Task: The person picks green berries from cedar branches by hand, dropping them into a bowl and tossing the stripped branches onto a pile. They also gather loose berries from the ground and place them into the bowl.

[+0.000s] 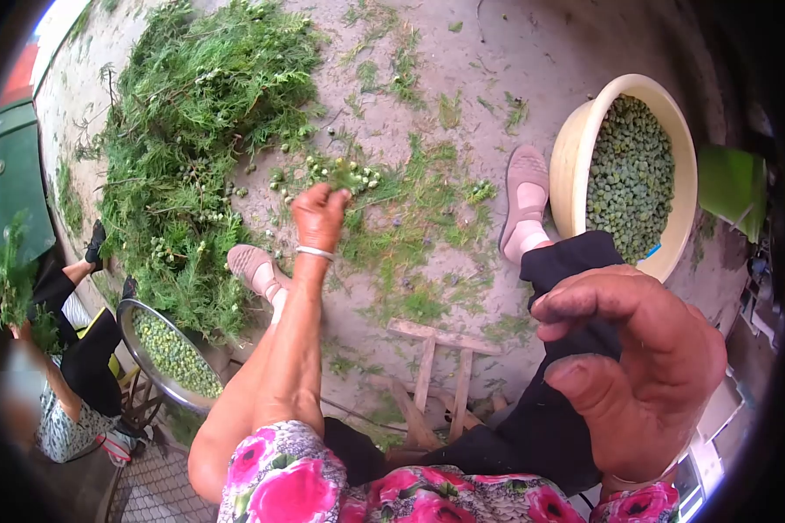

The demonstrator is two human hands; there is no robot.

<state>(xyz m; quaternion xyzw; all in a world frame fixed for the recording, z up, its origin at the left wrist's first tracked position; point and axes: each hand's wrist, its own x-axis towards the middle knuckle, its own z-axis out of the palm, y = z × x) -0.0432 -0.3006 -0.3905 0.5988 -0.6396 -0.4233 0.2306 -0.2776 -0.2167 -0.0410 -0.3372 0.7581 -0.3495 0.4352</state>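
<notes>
Concrete floor [532, 52], littered with green bits. Big pile [209, 96] of cut branches, upper left. Left hand [317, 218] is out over the floor, just right of the pile, fingertips pinched on a sprig [344, 171]; pale round cones [369, 177] lie about it. Right hand [641, 357] is raised close to the camera, fingers curled, thumb apart from them. Beyond it, a cream tub [569, 157] full of green cones [628, 174], beside the right shoe [527, 174]. Wooden frame [445, 336] on floor between the legs. Far left: another person [70, 427] holding greenery [13, 279], near a metal basin [186, 399] of cones.
</notes>
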